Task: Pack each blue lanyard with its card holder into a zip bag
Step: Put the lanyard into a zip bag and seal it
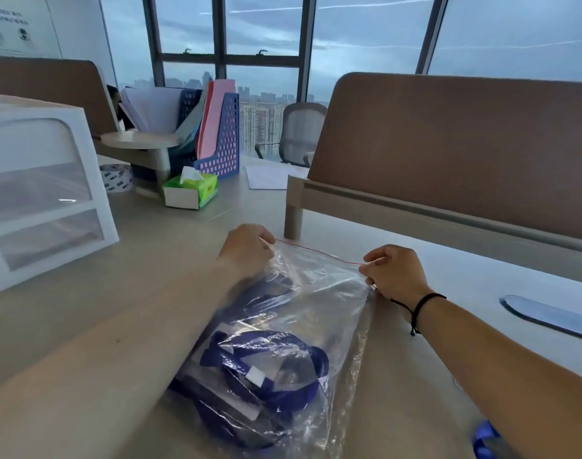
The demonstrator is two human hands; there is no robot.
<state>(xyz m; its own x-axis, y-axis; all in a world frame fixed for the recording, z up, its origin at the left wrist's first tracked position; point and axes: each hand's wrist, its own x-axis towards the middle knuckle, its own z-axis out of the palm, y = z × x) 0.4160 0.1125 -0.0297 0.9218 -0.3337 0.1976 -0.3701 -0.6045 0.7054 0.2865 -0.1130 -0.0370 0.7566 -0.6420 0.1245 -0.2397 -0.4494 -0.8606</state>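
Now | clear crinkly plastic zip bag (319, 313) lies on the pale desk (117, 293), blue fabric lanyard (276, 369) inside | left hand (248, 250) and right hand (395, 273) pinch its red-lined mouth corners | likely light, limp, slippery; best held at the seal.

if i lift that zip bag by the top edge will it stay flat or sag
Likely sag: the zip bag is thin, wrinkled clear film, so it looks floppy. The blue lanyard sits bunched at the lower end, so the weight would probably hang there. The film looks glossy, so perhaps slippery; both hands pinch its red-lined top edge.
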